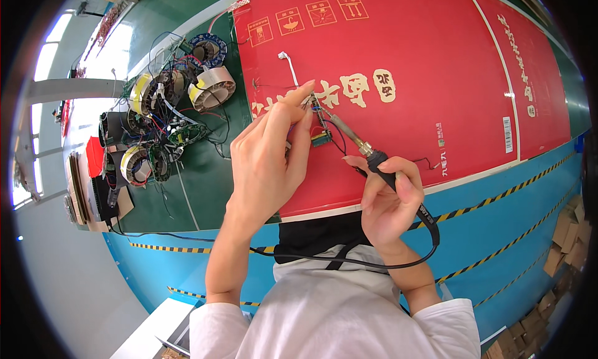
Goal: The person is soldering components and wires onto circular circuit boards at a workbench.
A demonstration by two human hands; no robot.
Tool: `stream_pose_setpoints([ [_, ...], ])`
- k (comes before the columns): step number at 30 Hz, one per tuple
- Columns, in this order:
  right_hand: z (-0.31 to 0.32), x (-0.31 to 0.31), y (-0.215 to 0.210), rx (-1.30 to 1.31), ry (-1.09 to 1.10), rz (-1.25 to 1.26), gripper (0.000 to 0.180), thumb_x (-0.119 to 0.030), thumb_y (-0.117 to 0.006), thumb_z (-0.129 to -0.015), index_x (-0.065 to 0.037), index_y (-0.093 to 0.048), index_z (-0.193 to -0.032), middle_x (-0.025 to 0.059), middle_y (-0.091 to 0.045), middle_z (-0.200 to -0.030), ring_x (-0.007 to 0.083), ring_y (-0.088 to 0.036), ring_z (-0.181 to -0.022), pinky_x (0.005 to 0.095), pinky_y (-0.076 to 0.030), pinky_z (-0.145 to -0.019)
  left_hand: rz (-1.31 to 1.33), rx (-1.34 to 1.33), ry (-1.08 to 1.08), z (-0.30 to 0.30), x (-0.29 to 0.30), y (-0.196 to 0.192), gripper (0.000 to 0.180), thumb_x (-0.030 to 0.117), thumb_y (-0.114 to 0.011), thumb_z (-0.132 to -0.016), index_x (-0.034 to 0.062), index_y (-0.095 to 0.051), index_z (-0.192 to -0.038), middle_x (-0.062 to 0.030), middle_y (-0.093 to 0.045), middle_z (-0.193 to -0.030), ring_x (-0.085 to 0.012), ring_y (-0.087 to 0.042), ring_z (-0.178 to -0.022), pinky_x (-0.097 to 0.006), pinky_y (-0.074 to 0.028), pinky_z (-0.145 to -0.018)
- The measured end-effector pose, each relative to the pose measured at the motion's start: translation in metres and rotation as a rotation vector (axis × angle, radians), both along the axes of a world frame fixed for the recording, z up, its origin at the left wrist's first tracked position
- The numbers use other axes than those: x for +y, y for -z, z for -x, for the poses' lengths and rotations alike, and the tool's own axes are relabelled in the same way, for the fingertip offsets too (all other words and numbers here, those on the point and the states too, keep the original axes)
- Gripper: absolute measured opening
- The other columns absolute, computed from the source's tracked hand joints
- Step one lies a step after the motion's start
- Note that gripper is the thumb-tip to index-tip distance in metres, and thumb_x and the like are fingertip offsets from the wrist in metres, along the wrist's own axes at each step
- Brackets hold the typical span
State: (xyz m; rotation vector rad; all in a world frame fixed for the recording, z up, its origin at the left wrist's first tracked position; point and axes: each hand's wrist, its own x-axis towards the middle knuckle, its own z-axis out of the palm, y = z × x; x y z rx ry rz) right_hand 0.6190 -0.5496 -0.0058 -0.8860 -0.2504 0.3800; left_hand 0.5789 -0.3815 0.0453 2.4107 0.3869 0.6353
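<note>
My right hand (389, 200) grips a black-handled soldering iron (361, 146), its metal tip pointing up-left onto a small circuit board (319, 119). My left hand (271, 153) is raised over the board, fingers pinched on it and on its thin wires, index finger stretched out. The board lies on a flattened red cardboard sheet (436, 79). A white connector lead (288, 65) lies just beyond my fingers. The iron's black cable (349, 262) loops down across my lap.
A heap of round motor stators, ring-shaped parts and tangled wires (165, 116) sits on the green table (205, 191) at the left. Blue floor with yellow-black hazard tape (498, 234) lies below. Cardboard boxes (567, 247) stand at the right.
</note>
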Motion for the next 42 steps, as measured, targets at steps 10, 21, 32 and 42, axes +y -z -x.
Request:
stream_pose_setpoints([
  [10,-0.003,0.000,-0.001,-0.038,-0.011,-0.036,0.031,-0.021,-0.038,-0.098,0.002,-0.056,-0.107,0.0076,-0.050,-0.055,0.0130,-0.044,-0.048,0.0534,-0.050,-0.094,-0.014,-0.033,0.000,0.000,0.000,0.002,0.012,-0.004,-0.066,-0.084,-0.0009,-0.055,-0.084,-0.0112,-0.072,-0.109,-0.0205,-0.061,-0.056,-0.029,-0.046,-0.049],
  [21,-0.022,-0.010,-0.014,-0.557,0.144,0.361,0.033,0.004,-0.047,-0.095,0.004,-0.048,-0.129,0.0189,-0.068,-0.094,0.0200,-0.067,-0.081,0.0337,-0.054,-0.080,-0.041,0.013,0.003,0.003,0.000,-0.001,0.016,-0.003,-0.068,-0.084,-0.0002,-0.053,-0.082,-0.0114,-0.072,-0.111,-0.0229,-0.067,-0.065,-0.030,-0.052,-0.057],
  [32,-0.024,-0.011,-0.003,-0.685,0.363,0.443,0.030,-0.012,-0.049,-0.099,0.005,-0.064,-0.118,0.0076,-0.056,-0.073,0.0121,-0.050,-0.058,0.0260,-0.041,-0.054,-0.101,-0.032,0.022,0.006,0.000,0.001,0.015,-0.003,-0.067,-0.085,-0.0005,-0.053,-0.083,-0.0106,-0.072,-0.112,-0.0228,-0.067,-0.067,-0.030,-0.052,-0.059],
  [42,-0.013,-0.018,0.001,-0.656,0.334,0.463,0.026,0.004,-0.060,-0.089,-0.003,-0.051,-0.112,0.0106,-0.054,-0.085,0.0162,-0.057,-0.067,0.0304,-0.051,-0.070,-0.073,-0.033,0.030,0.006,0.000,0.002,0.011,-0.003,-0.062,-0.090,-0.0027,-0.052,-0.086,-0.0145,-0.071,-0.113,-0.0165,-0.059,-0.060,-0.027,-0.051,-0.061],
])
